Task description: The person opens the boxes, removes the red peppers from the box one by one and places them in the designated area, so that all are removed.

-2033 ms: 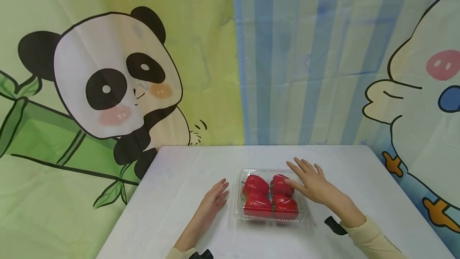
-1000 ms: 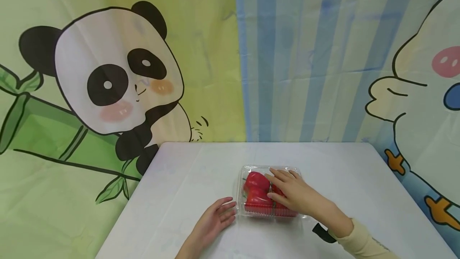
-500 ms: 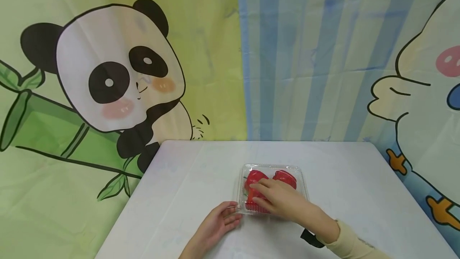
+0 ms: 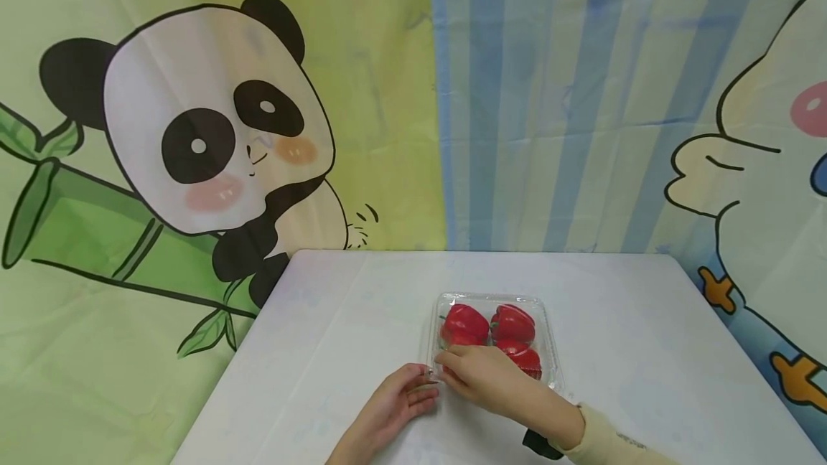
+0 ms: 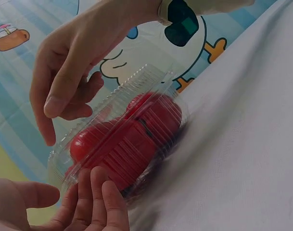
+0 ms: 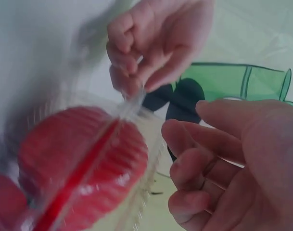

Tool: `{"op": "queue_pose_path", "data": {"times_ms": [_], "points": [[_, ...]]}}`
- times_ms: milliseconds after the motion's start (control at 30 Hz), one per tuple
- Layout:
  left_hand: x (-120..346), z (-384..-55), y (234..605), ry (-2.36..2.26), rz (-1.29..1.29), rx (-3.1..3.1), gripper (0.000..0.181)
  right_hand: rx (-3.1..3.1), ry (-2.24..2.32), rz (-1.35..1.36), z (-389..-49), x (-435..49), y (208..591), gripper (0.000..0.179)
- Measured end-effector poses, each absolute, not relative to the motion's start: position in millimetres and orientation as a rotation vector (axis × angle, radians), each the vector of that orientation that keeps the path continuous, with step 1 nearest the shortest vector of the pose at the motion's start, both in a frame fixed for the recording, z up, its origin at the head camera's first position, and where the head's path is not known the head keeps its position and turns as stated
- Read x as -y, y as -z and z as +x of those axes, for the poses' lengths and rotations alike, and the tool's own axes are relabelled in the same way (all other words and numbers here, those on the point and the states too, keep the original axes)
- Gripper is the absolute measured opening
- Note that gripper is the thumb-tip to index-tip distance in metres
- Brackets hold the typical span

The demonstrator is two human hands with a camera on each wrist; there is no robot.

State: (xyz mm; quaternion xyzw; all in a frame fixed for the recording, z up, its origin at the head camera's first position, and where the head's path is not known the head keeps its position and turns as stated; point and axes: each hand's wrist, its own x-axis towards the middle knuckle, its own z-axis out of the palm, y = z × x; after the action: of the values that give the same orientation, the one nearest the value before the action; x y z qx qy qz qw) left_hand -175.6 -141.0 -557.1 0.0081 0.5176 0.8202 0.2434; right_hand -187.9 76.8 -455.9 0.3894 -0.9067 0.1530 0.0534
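A clear plastic clamshell container sits on the white table with red bell peppers inside; its lid looks closed. At its near left corner, my left hand pinches the edge, seen best in the right wrist view where the left hand has thumb and finger on the corner. My right hand is over the container's near side, hiding part of a pepper. In the left wrist view the right hand hangs just above the lid, fingers loosely bent, with nothing visible between them.
The white table extends on all sides of the container. Behind it hangs a printed cloth with a panda and blue stripes. A black wrist strap sits at the right cuff.
My right hand has come from the container's far right side across the lid to its near left corner. My left hand has moved right and taken hold of that corner.
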Motion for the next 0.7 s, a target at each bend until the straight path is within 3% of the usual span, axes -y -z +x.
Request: {"op": "queue_pose_path", "data": {"times_ms": [367, 700], "points": [[136.4, -176.6, 559.0, -2.255, -0.027, -1.403, 0.012, 2.698, -0.271, 1.116, -182.2, -50.1, 481.4, 0.011], [133.8, -175.1, 559.6, -2.263, -0.068, -1.394, 0.01, 2.719, -0.15, 0.933, -176.6, -36.3, 490.4, 0.014]]}}
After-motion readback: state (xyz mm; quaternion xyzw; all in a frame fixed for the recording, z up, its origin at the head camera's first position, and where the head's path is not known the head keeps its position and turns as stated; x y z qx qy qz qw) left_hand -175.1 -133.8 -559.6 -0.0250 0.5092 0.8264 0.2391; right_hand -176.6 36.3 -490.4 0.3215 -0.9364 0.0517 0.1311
